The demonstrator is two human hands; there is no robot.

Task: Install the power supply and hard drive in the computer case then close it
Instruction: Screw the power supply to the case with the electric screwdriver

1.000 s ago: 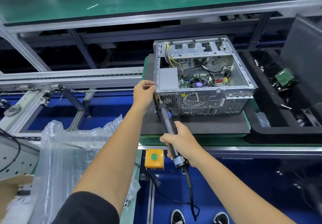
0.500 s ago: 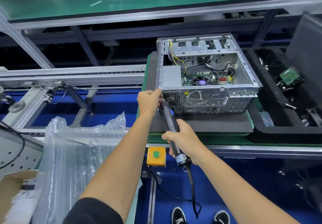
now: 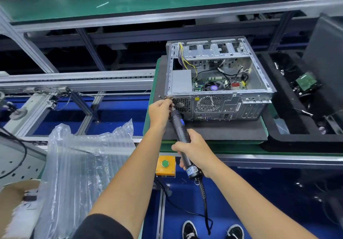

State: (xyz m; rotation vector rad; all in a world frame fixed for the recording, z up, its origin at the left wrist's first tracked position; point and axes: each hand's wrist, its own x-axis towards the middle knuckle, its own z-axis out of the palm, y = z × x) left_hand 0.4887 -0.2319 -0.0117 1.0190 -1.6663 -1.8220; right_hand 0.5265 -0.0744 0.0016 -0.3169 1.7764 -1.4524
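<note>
Conveyor frame [image 3: 78, 82]: aluminium rails and green belting are seen running across the workstation; the work is carried at standing height, judged to keep both arms free in front of the body.
Computer case [image 3: 259, 75]: laid on its side with the open face up and the rear panel turned toward the person, so that the rear screw points are within reach of a tool. The side cover is not fitted.
Foam mat [image 3: 213, 131]: a dark pad is set under the case on a green pallet, probably to stop sliding and scratching.
Black tray [image 3: 297, 138]: placed just right of the pallet; a green circuit board and loose parts are held in it. Whether the hard drive is among them cannot be told.
Bubble wrap [image 3: 83, 164]: clear packing is heaped at the lower left, well apart from the case.
Power supply [image 3: 181, 80]: a grey box is seated in the near left corner of the case, against the rear panel, with its wires led inward.
Electric screwdriver [image 3: 181, 132]: corded, angled up toward the rear panel's upper left corner, apparently to fasten the supply.
Right hand [image 3: 193, 150]: wrapped around the screwdriver's lower barrel.
Left hand [image 3: 160, 111]: fingers are curled at the tool tip, seemingly steadying the bit or a screw; the screw itself cannot be made out.
Button box [image 3: 165, 165]: orange, with a green button, fixed below the rail.
</note>
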